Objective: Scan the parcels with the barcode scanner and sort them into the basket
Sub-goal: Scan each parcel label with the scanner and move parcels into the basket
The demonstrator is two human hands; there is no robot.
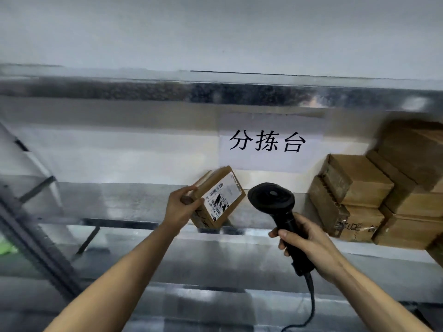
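Struts of metal (36, 188) slant across the far left, beside a shiny steel table (124, 202). Our left hand (181, 207) grips 1 small cardboard parcel (219, 197) by its left end, thumb on the labelled face, and holds it tilted over the table so that its white shipping label (223, 196) faces us. Just to its right, our right hand (309, 243) wraps round the handle of the black barcode scanner (272, 200), whose head is raised close to the parcel; its cable (311, 305) hangs below. Behind them we see a white sign (267, 142) with black characters. At the far right, plain brown boxes (359, 188) are stacked on the table.
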